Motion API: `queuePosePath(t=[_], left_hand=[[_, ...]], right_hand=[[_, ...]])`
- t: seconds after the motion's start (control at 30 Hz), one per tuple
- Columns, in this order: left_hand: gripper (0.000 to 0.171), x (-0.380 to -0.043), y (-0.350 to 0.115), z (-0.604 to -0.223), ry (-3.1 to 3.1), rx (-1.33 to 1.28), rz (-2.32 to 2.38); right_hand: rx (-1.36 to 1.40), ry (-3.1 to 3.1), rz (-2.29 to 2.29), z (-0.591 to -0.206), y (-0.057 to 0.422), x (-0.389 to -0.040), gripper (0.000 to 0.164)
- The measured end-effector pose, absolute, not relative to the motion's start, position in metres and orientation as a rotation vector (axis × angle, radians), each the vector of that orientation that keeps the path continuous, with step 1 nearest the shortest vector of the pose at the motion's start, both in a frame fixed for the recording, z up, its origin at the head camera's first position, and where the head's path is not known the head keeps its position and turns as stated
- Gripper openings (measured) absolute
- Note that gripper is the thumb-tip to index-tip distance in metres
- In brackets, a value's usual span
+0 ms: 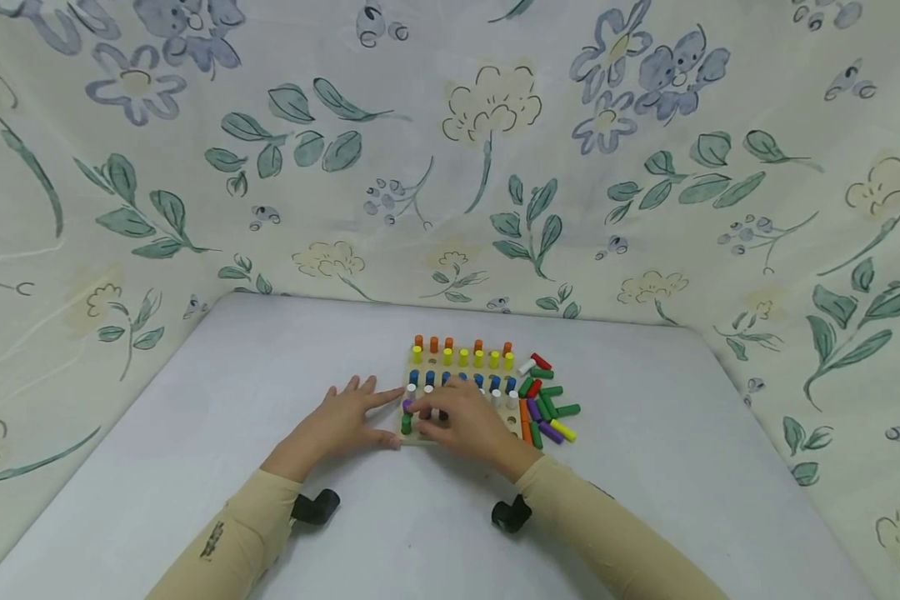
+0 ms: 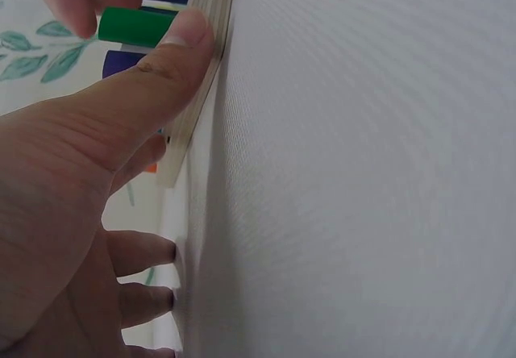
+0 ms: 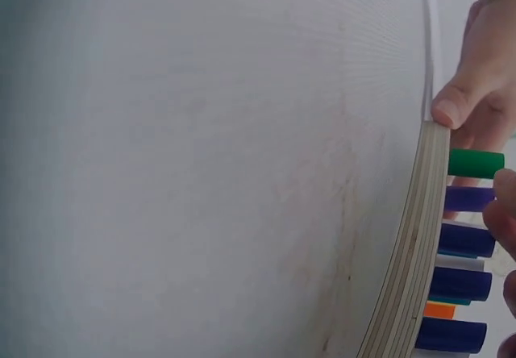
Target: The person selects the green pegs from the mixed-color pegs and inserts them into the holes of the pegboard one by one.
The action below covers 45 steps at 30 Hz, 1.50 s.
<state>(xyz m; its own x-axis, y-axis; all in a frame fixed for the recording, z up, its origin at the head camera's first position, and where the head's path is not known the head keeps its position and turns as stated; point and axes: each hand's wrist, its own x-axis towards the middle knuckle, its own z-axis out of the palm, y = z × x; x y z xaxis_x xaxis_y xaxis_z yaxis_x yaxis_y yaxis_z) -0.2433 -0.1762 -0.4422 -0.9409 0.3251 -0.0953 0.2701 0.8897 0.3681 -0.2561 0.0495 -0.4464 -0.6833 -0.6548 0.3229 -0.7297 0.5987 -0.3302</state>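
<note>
A wooden pegboard (image 1: 422, 442) holds rows of coloured pegs. My left hand (image 1: 345, 421) lies spread at its left side. In the left wrist view the thumb (image 2: 189, 29) touches the board's edge beside a green peg (image 2: 129, 27), and other fingertips rest on the table. My right hand (image 1: 468, 421) hangs over the front rows with fingers loosely bent. Its fingertips (image 3: 505, 185) are at the top of the standing green peg and the neighbouring purple peg (image 3: 468, 198); no grip on either shows. The palm hides part of the white row and the front holes.
Loose pegs lie right of the board, including green pegs (image 1: 568, 410), a yellow peg (image 1: 563, 430) and a red peg (image 1: 542, 362). Orange pegs (image 1: 434, 343) and yellow pegs (image 1: 463, 357) stand in the far rows. A floral cloth (image 1: 450, 208) rises behind the white table (image 1: 420, 533).
</note>
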Motion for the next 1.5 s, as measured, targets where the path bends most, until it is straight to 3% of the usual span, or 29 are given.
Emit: queuePosePath(t=[1.5], left_hand=[[0.087, -0.251, -0.179, -0.445, 2.889, 0.478, 0.499]], right_hand=[[1.063, -2.708, 0.744, -0.448, 0.087, -0.253, 0.017]])
